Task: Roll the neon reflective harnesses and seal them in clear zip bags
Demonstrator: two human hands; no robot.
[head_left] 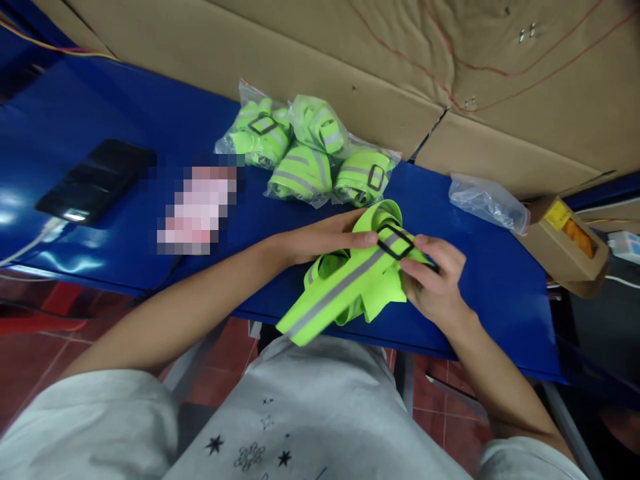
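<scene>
Between my hands is a neon-yellow reflective strap (333,297) with a grey stripe, loosely looped above the table's near edge. A black buckle (395,241) is threaded on it. My left hand (333,235) grips the strap from the left, its thumb lying along the band just beside the buckle; its other fingers are hidden behind the loops. My right hand (436,277) pinches the strap at the buckle's right side with thumb and forefinger. One free end of the strap points down toward my shirt.
Several bagged neon straps (303,170) lie at the back of the blue table (200,127). Rightward are a clear plastic bag (487,202) and a cardboard box (567,247). On the left lie a black device (95,180) with a white cable and a blurred-out pink item (200,210).
</scene>
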